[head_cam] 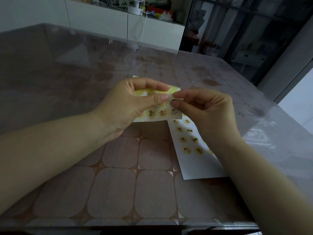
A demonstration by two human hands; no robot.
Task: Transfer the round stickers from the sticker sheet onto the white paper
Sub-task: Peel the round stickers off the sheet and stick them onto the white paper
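Round sticker: the one being worked on [174, 100] sits at the right edge of the sticker sheet, between the right hand's fingertips. Whether it has lifted off the backing is too small to tell.
Sticker sheet: the sheet [160, 113] is held up above the tabletop. Its yellow upper part is bent over, and a row of printed stickers shows along its lower edge.
White paper: the paper [199, 167] lies flat on the tabletop, below and to the right of the sheet and partly under the right wrist. Two columns of placed stickers [186, 139] are in plain view, and a few more peek out by the wrist.
Risk: a pull that is too quick or too steep could crease or tear the sticker. It could also fold onto itself or stick to a fingertip. If the bent sheet slips in the left grip, the peel loses its counter-hold.
Right hand: the right hand [208, 111] has thumb and forefinger [184, 94] closed together in a pinch on the sticker's edge, with the other fingers curled loosely behind.
Left hand: the left hand [128, 102] clamps the sheet between its thumb [157, 99] and the forefinger above it.
Tabletop: the tabletop [118, 184] has a pattern of rounded squares under a clear glossy cover.
Beyond: a white cabinet along the far wall carries a small fan [135, 4] and assorted clutter.
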